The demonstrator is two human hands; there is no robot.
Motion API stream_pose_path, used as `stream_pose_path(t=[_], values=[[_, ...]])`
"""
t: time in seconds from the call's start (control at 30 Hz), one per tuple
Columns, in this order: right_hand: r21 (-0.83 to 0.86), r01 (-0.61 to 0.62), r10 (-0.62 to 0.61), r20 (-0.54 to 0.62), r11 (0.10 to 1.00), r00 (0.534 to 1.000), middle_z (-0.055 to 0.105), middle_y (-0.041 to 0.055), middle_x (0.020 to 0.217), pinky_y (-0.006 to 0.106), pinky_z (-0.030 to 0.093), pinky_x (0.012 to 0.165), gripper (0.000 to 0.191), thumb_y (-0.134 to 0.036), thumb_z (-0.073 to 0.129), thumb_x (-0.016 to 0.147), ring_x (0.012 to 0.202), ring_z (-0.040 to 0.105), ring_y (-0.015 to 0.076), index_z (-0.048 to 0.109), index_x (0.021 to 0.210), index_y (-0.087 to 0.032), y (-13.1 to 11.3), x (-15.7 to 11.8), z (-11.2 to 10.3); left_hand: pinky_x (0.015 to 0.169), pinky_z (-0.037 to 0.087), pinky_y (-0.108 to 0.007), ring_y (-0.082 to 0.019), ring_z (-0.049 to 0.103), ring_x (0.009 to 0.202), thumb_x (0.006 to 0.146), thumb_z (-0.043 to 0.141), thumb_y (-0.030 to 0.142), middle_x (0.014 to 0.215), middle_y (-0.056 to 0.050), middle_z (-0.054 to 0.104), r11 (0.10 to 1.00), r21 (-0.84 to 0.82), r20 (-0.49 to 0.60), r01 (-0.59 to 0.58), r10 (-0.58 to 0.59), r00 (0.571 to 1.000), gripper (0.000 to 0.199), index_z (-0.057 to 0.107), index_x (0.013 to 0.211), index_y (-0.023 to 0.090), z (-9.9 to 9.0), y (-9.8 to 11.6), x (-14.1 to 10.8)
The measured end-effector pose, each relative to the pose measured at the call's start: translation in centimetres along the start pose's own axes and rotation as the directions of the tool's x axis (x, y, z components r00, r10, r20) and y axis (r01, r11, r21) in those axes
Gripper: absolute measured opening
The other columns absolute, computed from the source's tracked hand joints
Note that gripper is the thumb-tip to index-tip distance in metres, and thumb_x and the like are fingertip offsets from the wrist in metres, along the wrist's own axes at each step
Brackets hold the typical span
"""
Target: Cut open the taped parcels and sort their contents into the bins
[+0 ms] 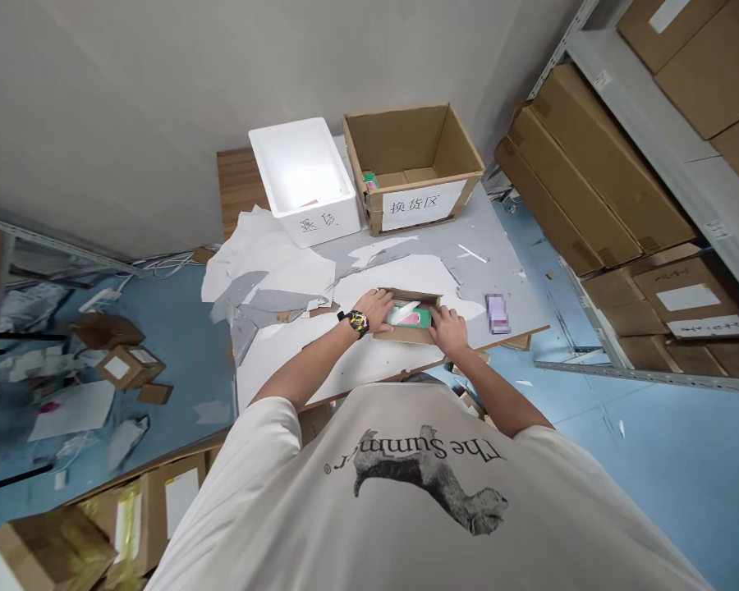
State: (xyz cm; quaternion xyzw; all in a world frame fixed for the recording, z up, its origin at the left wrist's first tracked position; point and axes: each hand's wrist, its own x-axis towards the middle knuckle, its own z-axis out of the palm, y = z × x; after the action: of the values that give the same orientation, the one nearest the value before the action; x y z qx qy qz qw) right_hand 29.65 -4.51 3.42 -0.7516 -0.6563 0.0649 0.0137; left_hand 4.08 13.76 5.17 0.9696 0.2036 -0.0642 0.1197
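A small open cardboard box (407, 335) lies on the worktable near its front edge, its flaps spread apart. Inside it shows a green packet (423, 318) with a pink patch, and a white strip lies over part of it. My left hand (377, 310), with a watch on the wrist, grips the box's left end. At the right end my right hand (448, 330) closes on the box wall, its fingertips beside the packet. The fingertips of both hands are partly hidden by the box.
Behind stand a white foam bin (317, 226) and a large open carton (415, 209), both with handwritten labels. A pixelated phone-like item (498, 313) lies right on the torn-paper-covered table (289, 357). Carton-filled shelving (653, 107) stands right; boxes (126, 367) litter the left floor.
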Motion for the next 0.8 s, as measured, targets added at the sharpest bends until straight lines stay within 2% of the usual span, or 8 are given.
stream_pose_path(t=[0.13, 0.23, 0.3, 0.37, 0.47, 0.57, 0.7, 0.8], values=[[0.013, -0.063, 0.064, -0.044, 0.998, 0.997, 0.066, 0.0290, 0.158, 0.059, 0.051, 0.113, 0.073, -0.055, 0.060, 0.113, 0.133, 0.061, 0.0440, 0.054, 0.174, -0.017, 0.4, 0.2, -0.2, 0.132, 0.032, -0.061, -0.048, 0.048, 0.159, 0.088, 0.088, 0.061, 0.179, -0.025, 0.052, 0.993, -0.040, 0.007, 0.114, -0.114, 0.994, 0.098, 0.059, 0.170, 0.015, 0.1, 0.5, -1.5], [-0.023, -0.035, 0.034, -0.039, 0.999, 0.999, 0.034, 0.0271, 0.189, 0.070, 0.030, 0.134, 0.089, -0.061, 0.050, 0.114, 0.166, 0.036, 0.0501, 0.033, 0.185, -0.010, 0.4, -0.8, -0.7, 0.138, 0.022, -0.065, -0.050, 0.034, 0.170, 0.086, 0.089, 0.063, 0.189, -0.020, 0.038, 0.984, -0.040, 0.052, 0.175, -0.173, 0.984, 0.117, 0.042, 0.183, 0.018, 0.2, 1.1, -2.7], [-0.041, 0.036, -0.036, -0.007, 0.998, 0.999, 0.017, 0.0240, 0.195, 0.069, 0.015, 0.142, 0.096, -0.062, 0.046, 0.115, 0.177, 0.019, 0.0469, 0.021, 0.187, -0.003, 0.3, -1.5, -0.7, 0.137, 0.022, -0.066, -0.051, 0.028, 0.173, 0.084, 0.089, 0.064, 0.193, -0.015, 0.030, 0.980, -0.035, 0.079, 0.196, -0.192, 0.978, 0.126, 0.031, 0.188, 0.023, 0.1, 1.5, -3.2], [-0.033, 0.093, -0.091, 0.038, 0.995, 0.995, 0.012, 0.0237, 0.195, 0.065, 0.009, 0.145, 0.102, -0.064, 0.048, 0.114, 0.180, 0.012, 0.0430, 0.017, 0.187, 0.000, 0.5, -1.8, -0.4, 0.135, 0.026, -0.066, -0.052, 0.028, 0.172, 0.082, 0.092, 0.062, 0.196, -0.011, 0.021, 0.976, -0.039, 0.079, 0.217, -0.213, 0.974, 0.133, 0.023, 0.190, 0.026, 0.0, 1.7, -3.3], [0.012, 0.102, -0.103, 0.095, 0.995, 0.990, 0.011, 0.0238, 0.195, 0.065, 0.010, 0.145, 0.113, -0.070, 0.059, 0.109, 0.181, 0.013, 0.0433, 0.013, 0.188, -0.002, 1.4, -0.7, 0.0, 0.129, 0.034, -0.063, -0.053, 0.036, 0.164, 0.073, 0.100, 0.059, 0.198, -0.012, 0.006, 0.957, -0.053, 0.066, 0.285, -0.282, 0.957, 0.146, 0.019, 0.191, 0.025, -0.1, 1.6, -2.6], [0.071, 0.137, -0.146, 0.148, 0.988, 0.978, 0.009, 0.0230, 0.196, 0.062, 0.021, 0.143, 0.126, -0.070, 0.074, 0.102, 0.177, 0.023, 0.0455, 0.010, 0.189, -0.007, 2.6, 1.9, -0.1, 0.123, 0.039, -0.061, -0.055, 0.043, 0.155, 0.061, 0.107, 0.057, 0.197, -0.016, 0.004, 0.927, -0.090, 0.082, 0.364, -0.357, 0.930, 0.160, 0.019, 0.190, 0.023, -0.1, 1.1, -1.3], [0.135, 0.189, -0.215, 0.211, 0.973, 0.954, 0.003, 0.0218, 0.197, 0.057, 0.040, 0.134, 0.139, -0.058, 0.093, 0.088, 0.166, 0.040, 0.0467, 0.010, 0.190, -0.013, 3.8, 5.6, -0.6, 0.123, 0.038, -0.060, -0.053, 0.044, 0.153, 0.056, 0.109, 0.059, 0.194, -0.019, 0.023, 0.889, -0.152, 0.107, 0.433, -0.421, 0.901, 0.164, 0.020, 0.190, 0.025, 0.1, 0.3, 0.0], [0.166, 0.201, -0.237, 0.240, 0.965, 0.941, 0.002, 0.0240, 0.196, 0.060, 0.041, 0.133, 0.146, -0.054, 0.098, 0.083, 0.165, 0.039, 0.0488, 0.007, 0.190, -0.016, 4.2, 7.5, -0.5, 0.126, 0.033, -0.060, -0.051, 0.046, 0.154, 0.060, 0.105, 0.057, 0.183, -0.021, 0.044, 0.865, -0.191, 0.062, 0.464, -0.461, 0.885, 0.152, 0.028, 0.187, 0.024, 0.7, 0.6, 0.1]])
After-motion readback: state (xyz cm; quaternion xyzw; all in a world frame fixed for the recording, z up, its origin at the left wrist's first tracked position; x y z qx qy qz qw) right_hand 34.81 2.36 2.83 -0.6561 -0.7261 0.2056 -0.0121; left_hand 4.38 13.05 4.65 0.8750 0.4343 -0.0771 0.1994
